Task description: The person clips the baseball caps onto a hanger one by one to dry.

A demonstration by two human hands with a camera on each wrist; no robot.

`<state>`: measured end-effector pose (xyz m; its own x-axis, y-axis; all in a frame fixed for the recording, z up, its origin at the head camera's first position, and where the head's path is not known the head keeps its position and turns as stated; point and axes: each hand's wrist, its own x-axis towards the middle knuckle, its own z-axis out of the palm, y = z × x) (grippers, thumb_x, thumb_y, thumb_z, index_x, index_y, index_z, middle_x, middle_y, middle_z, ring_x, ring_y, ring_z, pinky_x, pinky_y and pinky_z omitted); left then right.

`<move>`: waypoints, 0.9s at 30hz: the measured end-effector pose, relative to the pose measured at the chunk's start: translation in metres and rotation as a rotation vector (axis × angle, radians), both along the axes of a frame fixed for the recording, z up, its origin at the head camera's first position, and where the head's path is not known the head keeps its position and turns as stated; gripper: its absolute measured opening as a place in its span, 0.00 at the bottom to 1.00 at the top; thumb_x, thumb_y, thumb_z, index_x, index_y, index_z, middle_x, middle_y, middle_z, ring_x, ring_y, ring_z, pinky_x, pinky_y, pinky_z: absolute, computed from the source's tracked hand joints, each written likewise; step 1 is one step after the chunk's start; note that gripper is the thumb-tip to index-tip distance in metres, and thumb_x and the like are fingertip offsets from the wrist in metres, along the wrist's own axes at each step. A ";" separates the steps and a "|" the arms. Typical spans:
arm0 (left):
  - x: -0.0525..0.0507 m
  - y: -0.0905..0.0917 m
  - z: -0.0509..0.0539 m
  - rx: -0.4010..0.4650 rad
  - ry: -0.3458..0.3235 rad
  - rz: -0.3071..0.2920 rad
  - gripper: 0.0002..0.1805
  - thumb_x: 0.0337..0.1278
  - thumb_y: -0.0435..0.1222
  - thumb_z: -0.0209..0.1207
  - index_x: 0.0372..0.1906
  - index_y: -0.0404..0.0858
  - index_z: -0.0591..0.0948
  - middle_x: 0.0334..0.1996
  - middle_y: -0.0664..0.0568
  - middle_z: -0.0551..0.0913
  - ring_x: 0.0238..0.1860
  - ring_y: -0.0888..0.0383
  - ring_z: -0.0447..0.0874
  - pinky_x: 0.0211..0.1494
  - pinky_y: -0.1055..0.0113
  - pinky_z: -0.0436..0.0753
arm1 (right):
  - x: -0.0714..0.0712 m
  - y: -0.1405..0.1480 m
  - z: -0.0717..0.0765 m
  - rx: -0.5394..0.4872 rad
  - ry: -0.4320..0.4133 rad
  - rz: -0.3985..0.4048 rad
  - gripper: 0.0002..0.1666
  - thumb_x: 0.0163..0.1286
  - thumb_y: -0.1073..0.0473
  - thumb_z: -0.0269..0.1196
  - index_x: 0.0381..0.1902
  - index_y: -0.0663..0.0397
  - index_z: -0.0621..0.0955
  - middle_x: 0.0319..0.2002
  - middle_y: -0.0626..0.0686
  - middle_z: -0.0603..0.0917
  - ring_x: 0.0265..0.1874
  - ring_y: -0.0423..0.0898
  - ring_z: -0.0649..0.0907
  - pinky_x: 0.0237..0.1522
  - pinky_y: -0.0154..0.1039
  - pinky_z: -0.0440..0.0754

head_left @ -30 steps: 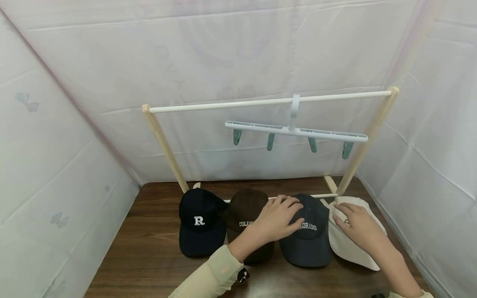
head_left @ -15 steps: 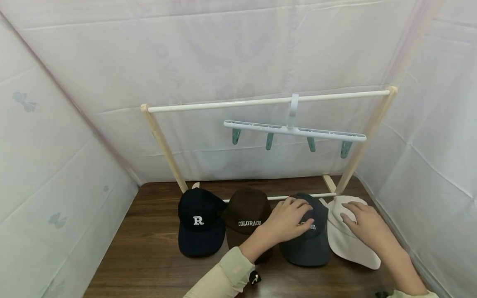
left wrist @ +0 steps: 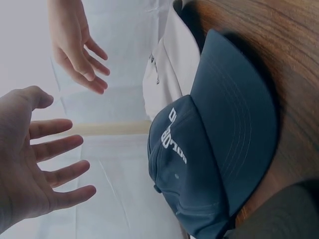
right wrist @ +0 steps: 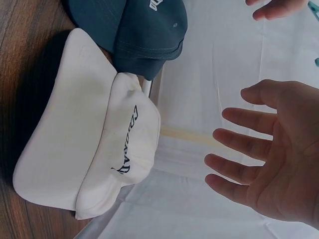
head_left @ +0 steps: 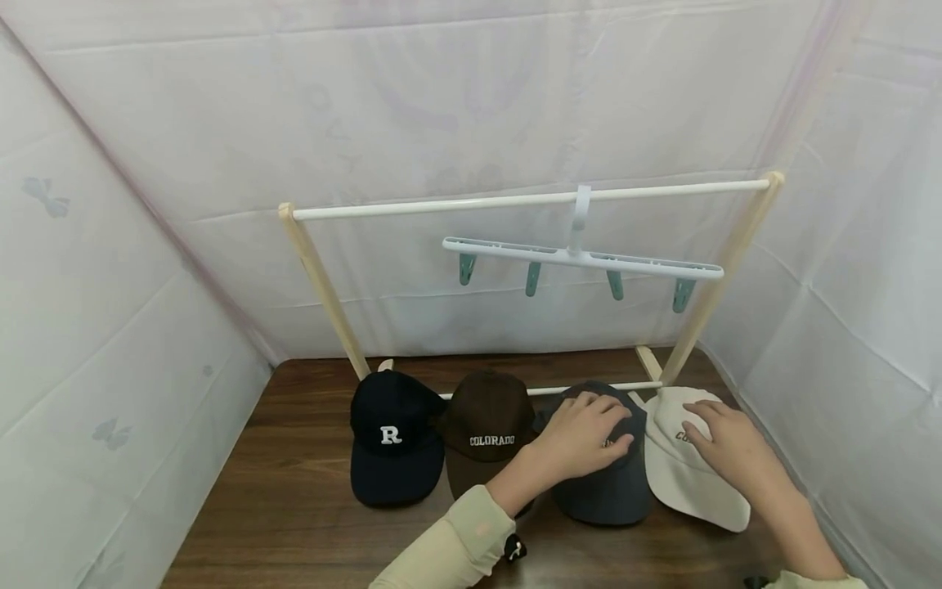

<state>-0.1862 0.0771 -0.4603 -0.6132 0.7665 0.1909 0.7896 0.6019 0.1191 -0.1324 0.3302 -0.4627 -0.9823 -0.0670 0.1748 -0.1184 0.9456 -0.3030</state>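
My left hand (head_left: 585, 438) hovers above the dark blue-grey cap (head_left: 605, 499), fingers spread and apart from it, as the left wrist view confirms. Over the white cap (head_left: 692, 495) is my right hand (head_left: 736, 446), its fingers relaxed with a gap between them and the cap (right wrist: 70, 134). Both hands hold nothing. A brown cap (head_left: 489, 409) lies to the left, partly hidden by my left forearm. The navy cap (head_left: 397, 458) with a white R lies leftmost in the row.
Behind the caps stands a rack with a white top bar (head_left: 441, 206) and wooden posts (head_left: 324, 294). A pale clip hanger (head_left: 581, 258) with several green clips (head_left: 615, 285) hangs from it. White cloth walls (head_left: 147, 327) surround the brown wooden table (head_left: 257, 507).
My left hand has shifted right over the dark blue-grey cap, uncovering the brown cap's lettering. My right hand has also moved slightly right. The caps look unmoved.
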 end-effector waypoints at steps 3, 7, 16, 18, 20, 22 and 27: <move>0.002 0.003 -0.003 -0.007 -0.008 -0.005 0.23 0.79 0.55 0.44 0.68 0.56 0.76 0.67 0.62 0.75 0.67 0.57 0.72 0.64 0.59 0.77 | 0.002 0.001 -0.002 -0.007 -0.012 -0.003 0.22 0.73 0.60 0.63 0.58 0.72 0.79 0.57 0.74 0.78 0.55 0.75 0.78 0.53 0.68 0.76; 0.003 0.009 -0.007 -0.023 0.002 -0.012 0.23 0.79 0.56 0.43 0.68 0.57 0.76 0.66 0.63 0.75 0.67 0.57 0.73 0.63 0.60 0.77 | 0.000 0.003 -0.005 -0.008 -0.010 -0.014 0.22 0.72 0.61 0.63 0.57 0.73 0.79 0.56 0.75 0.78 0.54 0.75 0.78 0.53 0.68 0.76; -0.006 0.025 -0.012 -0.044 0.054 0.004 0.22 0.79 0.55 0.44 0.67 0.57 0.77 0.64 0.63 0.77 0.65 0.58 0.74 0.61 0.61 0.78 | -0.006 0.013 -0.005 -0.011 -0.042 -0.042 0.23 0.72 0.61 0.61 0.57 0.74 0.78 0.56 0.79 0.77 0.54 0.77 0.77 0.53 0.69 0.75; -0.009 0.028 -0.011 -0.038 0.043 0.002 0.23 0.78 0.55 0.44 0.67 0.57 0.77 0.64 0.63 0.77 0.64 0.58 0.75 0.60 0.61 0.78 | -0.007 0.015 -0.006 -0.013 -0.039 -0.040 0.23 0.72 0.61 0.61 0.57 0.75 0.78 0.56 0.79 0.77 0.54 0.77 0.77 0.53 0.69 0.75; -0.012 0.031 -0.011 -0.029 0.021 -0.001 0.23 0.78 0.55 0.44 0.67 0.56 0.77 0.65 0.63 0.76 0.64 0.58 0.74 0.60 0.62 0.78 | -0.008 0.017 -0.006 -0.016 -0.029 -0.036 0.23 0.72 0.61 0.61 0.57 0.76 0.78 0.55 0.79 0.77 0.53 0.77 0.77 0.53 0.69 0.75; -0.015 0.035 -0.010 -0.020 -0.003 -0.006 0.23 0.78 0.55 0.44 0.67 0.56 0.77 0.65 0.63 0.76 0.64 0.58 0.74 0.59 0.62 0.78 | -0.008 0.019 -0.007 -0.017 -0.021 -0.031 0.22 0.72 0.62 0.61 0.56 0.76 0.78 0.55 0.79 0.77 0.53 0.77 0.77 0.53 0.69 0.75; -0.022 0.045 -0.013 -0.006 -0.046 -0.006 0.23 0.78 0.54 0.44 0.68 0.55 0.76 0.65 0.63 0.76 0.65 0.59 0.74 0.59 0.63 0.78 | -0.008 0.025 -0.007 -0.007 -0.022 -0.031 0.22 0.72 0.61 0.62 0.57 0.75 0.78 0.54 0.80 0.77 0.51 0.77 0.78 0.51 0.69 0.76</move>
